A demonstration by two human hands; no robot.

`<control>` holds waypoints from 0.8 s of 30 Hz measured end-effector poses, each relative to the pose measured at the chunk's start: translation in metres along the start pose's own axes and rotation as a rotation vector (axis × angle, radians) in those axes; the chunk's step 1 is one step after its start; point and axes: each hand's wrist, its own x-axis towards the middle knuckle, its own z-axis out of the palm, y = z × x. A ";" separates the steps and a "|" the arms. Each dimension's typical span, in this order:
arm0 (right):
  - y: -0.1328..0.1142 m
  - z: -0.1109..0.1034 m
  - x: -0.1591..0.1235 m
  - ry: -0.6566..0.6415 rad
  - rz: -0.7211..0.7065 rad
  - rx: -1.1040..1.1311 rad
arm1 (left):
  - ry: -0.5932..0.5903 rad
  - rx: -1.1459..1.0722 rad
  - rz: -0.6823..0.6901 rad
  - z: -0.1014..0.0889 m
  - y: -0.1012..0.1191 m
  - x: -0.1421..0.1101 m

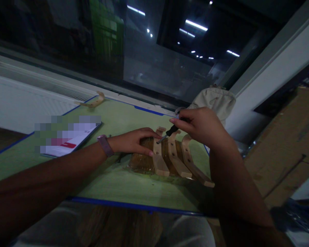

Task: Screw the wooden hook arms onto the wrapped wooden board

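Note:
A screwdriver (172,130) with a dark handle is in my right hand (199,123), whose fingers are closed round the grip. Its tip slants down to the upper hole of the leftmost pale wooden hook (158,159). My left hand (132,140) grips that hook from the left, thumb low and fingers near its top. The hook lies across a brown wooden board (141,161) that looks wrapped in clear film. Two more pieces, a middle wooden hook (175,156) and a right wooden hook (192,161), lie beside it, with holes showing.
The green tabletop (105,185) has a blue edge. A phone or tablet (72,139), partly blurred out, lies left. A loose curved wooden hook (92,103) sits at the far left corner. Behind the table are a window and a beige bag (213,101); a cardboard box (273,147) stands right.

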 end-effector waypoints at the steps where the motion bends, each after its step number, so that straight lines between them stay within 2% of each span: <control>1: -0.001 0.000 0.001 0.001 0.013 -0.030 | 0.002 0.001 0.000 0.000 0.000 0.000; 4: -0.007 0.001 0.001 -0.025 0.022 -0.066 | -0.002 -0.001 -0.009 0.000 0.001 0.000; 7: -0.012 0.003 0.000 -0.061 -0.012 -0.007 | -0.008 -0.003 -0.019 0.000 0.003 0.000; 12: -0.007 0.008 -0.003 -0.051 -0.260 0.301 | -0.005 -0.006 -0.017 0.000 0.002 0.000; 14: -0.005 0.008 -0.003 -0.053 -0.303 0.360 | -0.005 -0.008 -0.012 0.000 0.001 0.000; 19: -0.003 0.008 -0.002 -0.004 -0.236 0.463 | -0.001 -0.012 -0.033 0.001 0.000 -0.001; 24: -0.003 0.011 0.002 0.063 -0.137 0.274 | -0.002 -0.004 -0.020 0.001 0.001 -0.001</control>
